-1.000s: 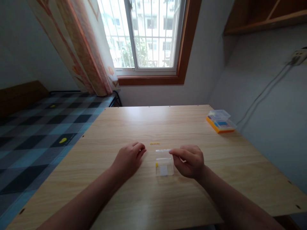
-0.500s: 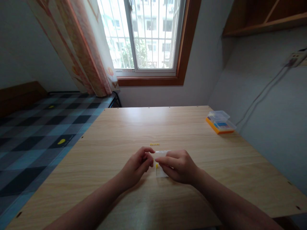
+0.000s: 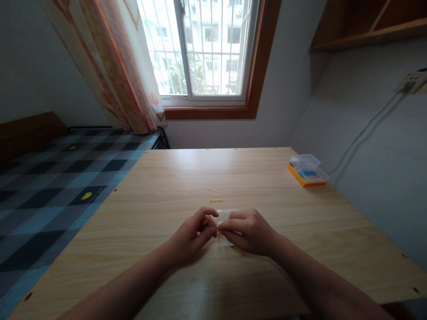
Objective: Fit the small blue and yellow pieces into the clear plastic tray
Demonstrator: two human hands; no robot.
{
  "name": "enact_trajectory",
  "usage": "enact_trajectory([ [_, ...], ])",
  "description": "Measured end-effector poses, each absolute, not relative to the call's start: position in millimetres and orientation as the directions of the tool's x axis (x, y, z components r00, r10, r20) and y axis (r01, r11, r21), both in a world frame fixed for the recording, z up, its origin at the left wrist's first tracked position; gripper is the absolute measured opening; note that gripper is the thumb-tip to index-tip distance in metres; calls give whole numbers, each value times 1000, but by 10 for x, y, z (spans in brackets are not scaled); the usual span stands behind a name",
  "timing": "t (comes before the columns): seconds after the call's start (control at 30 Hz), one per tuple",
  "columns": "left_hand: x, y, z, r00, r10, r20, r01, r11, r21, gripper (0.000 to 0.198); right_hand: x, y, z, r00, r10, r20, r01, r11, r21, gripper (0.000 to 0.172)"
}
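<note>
A small clear plastic bag [image 3: 224,216] lies on the wooden table [image 3: 233,178] right in front of me, with a tiny yellow piece [image 3: 218,232] showing at its left edge. My left hand [image 3: 194,234] pinches at that left edge, thumb and fingers pressed together. My right hand [image 3: 247,232] covers the bag's right side, fingers curled and closed on it. A short row of small yellow beads [image 3: 215,201] sits on the table just beyond both hands.
A clear lidded box [image 3: 307,169] with an orange base and coloured contents stands at the table's far right near the wall. A bed with a checked blue cover [image 3: 56,178] lies to the left. A window and curtain are behind the table.
Both hands have come together over the small bag: the left moved right to its edge, the right slid left onto it. In the last half second they closed in slightly more.
</note>
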State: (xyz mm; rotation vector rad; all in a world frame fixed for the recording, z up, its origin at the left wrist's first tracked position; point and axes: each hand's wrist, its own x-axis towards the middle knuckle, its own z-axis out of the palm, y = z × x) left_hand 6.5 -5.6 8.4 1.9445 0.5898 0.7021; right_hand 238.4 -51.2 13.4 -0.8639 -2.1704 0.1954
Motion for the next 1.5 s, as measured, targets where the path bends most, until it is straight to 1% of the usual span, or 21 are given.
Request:
enact_trajectory([
  [0.07,47,-57,93,708,663,244,212,-529,822,17,2456,-535,188,-527,653,545,560,748,-355,19],
  [0.17,29,-69,72,716,649,257,362,-660,658,13,2526,-589,287,-603,695,391,651,713,-263,15],
  [0.27,42,-76,45,733,636,241,451,-720,528,24,2514,-625,352,-617,755,219,724,655,-216,13],
  [0.33,61,-69,47,744,636,202,488,-725,486,35,2483,-625,364,-605,786,126,761,617,-198,13],
  [0.4,81,-57,64,760,633,149,506,-719,476,43,2457,-609,357,-586,808,68,790,588,-173,14],
  [0.5,99,-39,86,777,622,92,509,-708,490,45,2438,-575,331,-567,824,13,816,563,-133,15],
  [0.67,98,-26,76,786,613,82,503,-710,493,44,2400,-561,307,-584,812,-11,808,579,-112,16],
  [0.97,98,-25,70,791,605,91,502,-727,468,46,2467,-550,242,-602,797,55,774,599,-206,15],
  [1.17,96,-21,67,789,607,100,500,-727,471,43,2426,-534,251,-590,805,57,791,591,-158,13],
  [1.23,97,-19,65,790,604,109,491,-729,477,42,2413,-542,268,-596,801,49,787,596,-159,13],
  [1.33,98,-19,66,787,606,115,488,-727,482,43,2430,-550,274,-606,793,55,771,603,-202,15],
  [1.5,100,-31,86,790,604,110,490,-728,479,44,2495,-533,244,-630,773,75,721,617,-316,17],
])
